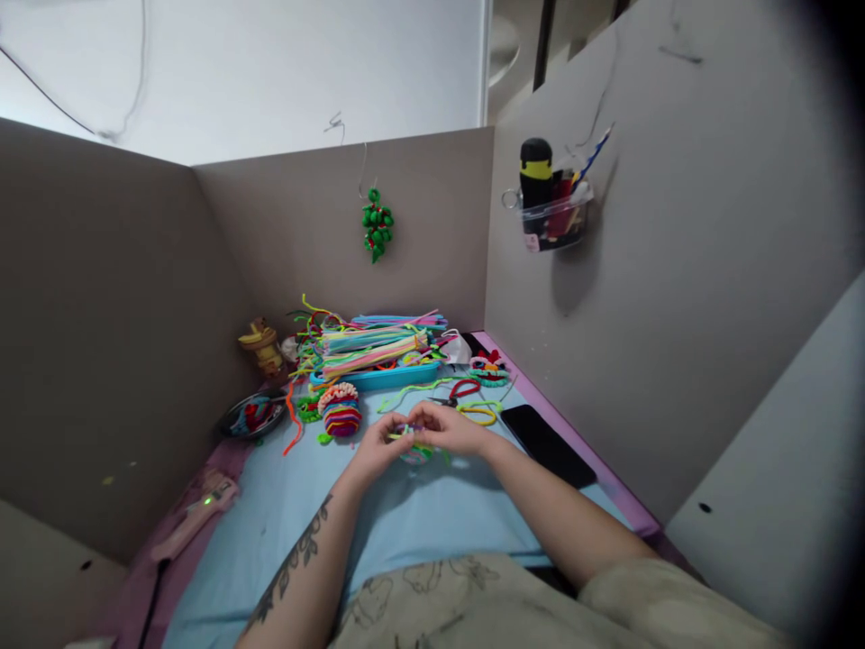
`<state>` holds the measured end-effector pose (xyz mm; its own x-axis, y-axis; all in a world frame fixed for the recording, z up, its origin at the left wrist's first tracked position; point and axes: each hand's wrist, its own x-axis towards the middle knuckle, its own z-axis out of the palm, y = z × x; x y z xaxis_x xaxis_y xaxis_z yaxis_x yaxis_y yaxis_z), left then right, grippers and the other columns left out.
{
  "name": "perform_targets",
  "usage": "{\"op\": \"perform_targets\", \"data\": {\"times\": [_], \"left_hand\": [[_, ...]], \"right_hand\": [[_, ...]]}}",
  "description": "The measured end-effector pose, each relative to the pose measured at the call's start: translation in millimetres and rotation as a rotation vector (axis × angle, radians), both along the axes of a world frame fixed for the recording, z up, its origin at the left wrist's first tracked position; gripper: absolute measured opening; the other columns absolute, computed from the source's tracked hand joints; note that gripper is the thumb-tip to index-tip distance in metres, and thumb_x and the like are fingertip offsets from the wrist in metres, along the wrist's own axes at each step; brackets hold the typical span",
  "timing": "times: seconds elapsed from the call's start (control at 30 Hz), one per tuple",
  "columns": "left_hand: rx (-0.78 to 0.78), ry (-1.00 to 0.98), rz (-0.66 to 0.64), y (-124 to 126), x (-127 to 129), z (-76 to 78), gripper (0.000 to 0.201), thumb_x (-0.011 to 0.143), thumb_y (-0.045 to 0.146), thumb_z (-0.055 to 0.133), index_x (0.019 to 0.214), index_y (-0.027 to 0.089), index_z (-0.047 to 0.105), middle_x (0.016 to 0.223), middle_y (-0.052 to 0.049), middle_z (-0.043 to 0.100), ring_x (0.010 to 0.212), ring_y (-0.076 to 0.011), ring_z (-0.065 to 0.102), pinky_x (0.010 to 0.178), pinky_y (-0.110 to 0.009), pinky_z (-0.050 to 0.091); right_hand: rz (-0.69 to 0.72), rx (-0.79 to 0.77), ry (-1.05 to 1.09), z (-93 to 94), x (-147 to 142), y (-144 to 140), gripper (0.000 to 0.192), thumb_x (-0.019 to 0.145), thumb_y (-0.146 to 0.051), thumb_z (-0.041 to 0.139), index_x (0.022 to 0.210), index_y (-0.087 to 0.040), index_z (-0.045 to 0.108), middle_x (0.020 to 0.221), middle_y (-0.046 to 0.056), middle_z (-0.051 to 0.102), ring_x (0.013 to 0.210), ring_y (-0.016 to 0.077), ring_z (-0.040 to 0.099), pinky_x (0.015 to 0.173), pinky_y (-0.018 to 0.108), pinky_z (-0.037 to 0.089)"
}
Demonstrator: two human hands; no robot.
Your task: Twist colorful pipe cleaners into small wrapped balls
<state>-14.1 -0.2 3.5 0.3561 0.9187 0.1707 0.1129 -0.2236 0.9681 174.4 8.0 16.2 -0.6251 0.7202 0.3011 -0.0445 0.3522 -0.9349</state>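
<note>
Left hand (376, 453), centre of frame, fingers curled and pinched on a small pipe-cleaner piece (414, 448) of green, purple and yellow strands. Right hand (451, 429) meets it from the right, fingertips pressed together on the same piece, just above the blue mat (405, 514). Exact finger contact too small to tell.

Left to right around them: pink device (195, 514) with a green light at lower left edge of the mat; round dish (253, 416) with bits; small wooden figure (260, 346); rainbow coiled ball (341, 412) just left of the hands; blue tray (385, 374) piled with pipe cleaners behind; loose red and yellow loops (477, 401); black phone (549, 442) right of the right wrist. Green bead ornament (377, 223) hangs on the back wall; clear cup (555, 216) with pens on the right wall. Nothing lies between hands and piece.
</note>
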Motion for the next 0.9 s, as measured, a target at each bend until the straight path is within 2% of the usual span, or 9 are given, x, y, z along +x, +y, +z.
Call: {"op": "perform_targets", "data": {"times": [0.2,0.4,0.6,0.77,0.83,0.9], "left_hand": [[-0.041,-0.024,0.010,2.2,-0.1,0.0,0.034,0.065,0.043,0.071,0.074,0.014,0.056,0.066,0.000,0.055,0.061,-0.0111,0.051,0.060,-0.024,0.040],[-0.026,-0.074,0.040,7.5,-2.9,-4.6,0.032,0.068,0.044,0.068,0.073,0.015,0.055,0.062,0.003,0.051,0.057,-0.0088,0.046,0.055,-0.021,0.035],[-0.053,-0.061,0.034,6.7,-3.0,-2.0,0.035,0.067,0.048,0.067,0.069,0.015,0.054,0.058,0.003,0.049,0.055,-0.0090,0.045,0.055,-0.022,0.035],[-0.062,-0.050,0.033,3.5,0.6,2.0,0.034,0.066,0.046,0.068,0.068,0.014,0.057,0.061,0.001,0.053,0.058,-0.0106,0.048,0.057,-0.023,0.037],[-0.004,-0.070,0.104,4.6,-0.8,2.2,0.032,0.067,0.044,0.067,0.078,0.015,0.060,0.071,-0.001,0.057,0.066,-0.0128,0.052,0.061,-0.024,0.040],[0.122,-0.065,0.263,6.6,-4.5,2.7,0.031,0.069,0.041,0.067,0.089,0.017,0.060,0.083,-0.003,0.059,0.075,-0.0147,0.054,0.067,-0.026,0.042]], "right_hand": [[-0.083,-0.020,0.054,-2.4,-0.3,5.1,0.024,0.075,-0.028,0.063,0.095,-0.019,0.053,0.080,-0.001,0.056,0.072,0.0123,0.054,0.066,0.026,0.042],[-0.020,-0.145,0.114,-8.8,-0.3,10.9,0.034,0.066,-0.027,0.070,0.094,-0.018,0.053,0.073,-0.003,0.055,0.065,0.0105,0.053,0.062,0.023,0.040],[-0.110,-0.328,0.207,-15.0,-7.0,9.7,0.035,0.060,-0.028,0.073,0.088,-0.018,0.055,0.065,-0.004,0.057,0.057,0.0091,0.051,0.057,0.022,0.040],[-0.114,-0.335,0.175,-9.5,-8.4,5.1,0.030,0.057,-0.024,0.073,0.079,-0.018,0.053,0.061,-0.006,0.053,0.053,0.0072,0.046,0.053,0.019,0.035],[-0.136,-0.324,0.190,-6.0,-7.8,4.6,0.028,0.057,-0.024,0.072,0.075,-0.018,0.052,0.062,-0.006,0.052,0.053,0.0071,0.046,0.053,0.020,0.034],[-0.184,-0.302,0.223,-3.2,-7.2,5.1,0.027,0.058,-0.023,0.071,0.074,-0.017,0.050,0.063,-0.006,0.052,0.053,0.0071,0.046,0.054,0.020,0.033]]}}
